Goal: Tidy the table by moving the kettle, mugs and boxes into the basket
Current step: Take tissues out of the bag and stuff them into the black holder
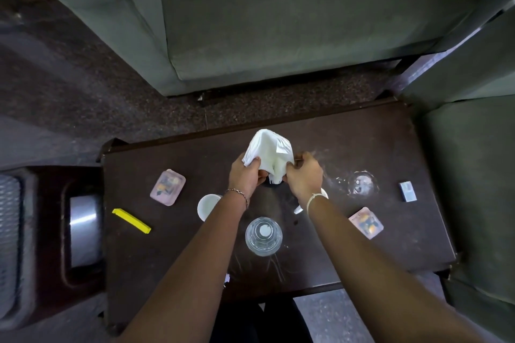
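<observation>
Both my hands hold a crumpled white cloth (269, 152) above the middle of the dark wooden table (362, 142). My left hand (246, 174) grips its left edge and my right hand (303, 175) pinches its right edge. A dark object under the cloth is mostly hidden. A white mug (207, 206) stands beside my left wrist; another white mug (324, 195) is mostly hidden behind my right wrist. Two pink boxes lie flat: one (167, 187) at the left, one (365, 222) at the right. A small grey-white box (407, 191) lies far right. No basket or kettle is in view.
A clear plastic bottle (263, 235) stands between my forearms near the front edge. A clear glass (361, 183) stands right of my right hand. A yellow bar (131, 220) lies at the table's left. Green sofas (278, 22) border the far side and the right. A dark side unit (83, 228) stands left.
</observation>
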A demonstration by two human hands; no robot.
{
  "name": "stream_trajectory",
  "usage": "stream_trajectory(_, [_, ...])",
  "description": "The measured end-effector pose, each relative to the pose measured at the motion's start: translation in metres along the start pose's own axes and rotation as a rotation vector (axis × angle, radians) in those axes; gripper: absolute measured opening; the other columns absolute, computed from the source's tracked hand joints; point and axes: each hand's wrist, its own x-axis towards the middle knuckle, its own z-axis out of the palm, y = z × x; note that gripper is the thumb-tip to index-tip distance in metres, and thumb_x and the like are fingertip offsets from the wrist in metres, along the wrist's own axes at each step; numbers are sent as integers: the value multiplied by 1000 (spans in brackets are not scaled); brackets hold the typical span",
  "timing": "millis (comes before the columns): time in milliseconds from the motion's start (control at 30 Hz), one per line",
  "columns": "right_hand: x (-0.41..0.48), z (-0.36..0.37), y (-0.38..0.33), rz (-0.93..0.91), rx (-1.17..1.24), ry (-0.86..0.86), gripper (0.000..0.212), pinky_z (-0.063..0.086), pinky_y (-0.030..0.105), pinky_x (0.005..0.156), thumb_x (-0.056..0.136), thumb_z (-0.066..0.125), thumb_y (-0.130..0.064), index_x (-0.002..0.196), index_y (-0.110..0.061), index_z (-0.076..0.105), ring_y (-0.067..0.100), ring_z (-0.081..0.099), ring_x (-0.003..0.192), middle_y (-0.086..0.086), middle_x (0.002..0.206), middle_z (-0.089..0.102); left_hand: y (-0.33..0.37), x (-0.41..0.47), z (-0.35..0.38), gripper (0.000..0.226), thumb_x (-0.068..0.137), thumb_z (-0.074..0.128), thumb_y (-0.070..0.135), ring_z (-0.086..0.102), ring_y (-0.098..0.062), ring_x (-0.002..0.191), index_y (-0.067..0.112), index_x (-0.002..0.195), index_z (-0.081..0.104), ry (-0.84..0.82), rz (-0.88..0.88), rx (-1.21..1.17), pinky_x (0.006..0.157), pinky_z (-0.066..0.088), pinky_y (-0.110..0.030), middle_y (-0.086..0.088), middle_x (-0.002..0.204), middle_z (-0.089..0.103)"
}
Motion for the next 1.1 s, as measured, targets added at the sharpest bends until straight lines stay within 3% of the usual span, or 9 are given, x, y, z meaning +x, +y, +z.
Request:
stream_trajectory(100, [-1, 0, 6, -25, -77, -19, 11, 42, 25, 73, 79, 61, -14, 86, -22, 58, 29, 65, 86, 1, 84, 67, -3, -2, -1, 21, 89, 54, 14, 64, -31, 101, 27, 105, 60, 23, 40, 146, 87, 57, -47, -10, 108, 66])
stream_trajectory(233, [0, -4, 7, -53, -132, -39, 15, 42, 25, 72, 76, 64, -18, 91, -17, 65, 28, 65, 85, 4, 85, 70, -5, -6, -1, 25, 89, 54, 16, 63, -33, 106, 22, 112, 63, 12, 74, 230, 94, 52, -49, -10, 111, 67])
stream_trajectory(400, [4, -10, 8, -93, -217, -56, 11, 50, 32, 77, 75, 69, -20, 84, -18, 61, 28, 66, 86, 4, 83, 70, -7, -7, 5, 33, 91, 55, 13, 65, -30, 102, 16, 123, 59, 4, 17, 257, 74, 60, -37, -12, 116, 63])
stream_trajectory(533, [4, -11, 12, -160, -323, -64, 17, 52, 35, 76, 76, 71, -23, 85, -18, 58, 31, 66, 88, 5, 88, 70, -6, -7, 3, 34, 87, 60, 12, 71, -28, 85, 14, 121, 60, -8, -14, 302, 64, 61, -34, -5, 98, 66])
stream_trajectory(633, [2, -9, 10, -219, -388, -46, 25, 51, 36, 74, 75, 72, -26, 91, -14, 57, 35, 65, 92, 8, 95, 70, 1, -8, -2, 28, 77, 67, 29, 71, -25, 76, 19, 104, 66, 18, 23, 520, 68, 61, -37, 1, 85, 68])
stream_trajectory(733, [-1, -11, 6, -262, -369, -3, 33, 50, 36, 75, 76, 68, -37, 97, -15, 56, 32, 64, 95, 5, 101, 68, 5, -11, -4, 35, 74, 60, 46, 61, -23, 84, 20, 97, 62, 160, 146, 764, 76, 50, -31, -4, 97, 65])
stream_trajectory(933, [-4, -13, 4, -312, -363, 63, 16, 37, 30, 62, 84, 55, -36, 79, -24, 45, 32, 62, 79, 4, 84, 66, 5, -20, -4, 20, 85, 55, 24, 57, -27, 92, 11, 96, 66, 312, 391, 680, 74, 37, -25, -11, 96, 64])
stream_trajectory(1000, [-3, -13, 5, -314, -403, 51, 13, 43, 32, 62, 83, 55, -34, 84, -21, 51, 33, 63, 79, 4, 84, 67, 3, -20, -4, 16, 85, 53, 22, 59, -29, 85, 11, 83, 64, 288, 380, 690, 67, 37, -26, -11, 83, 66])
stream_trajectory(1100, [-2, -10, 8, -317, -455, 31, 13, 51, 37, 66, 82, 56, -30, 91, -21, 55, 34, 64, 81, 5, 86, 69, 1, -17, -4, 19, 86, 54, 22, 63, -29, 84, 11, 87, 69, 256, 344, 731, 65, 38, -26, -11, 85, 70])
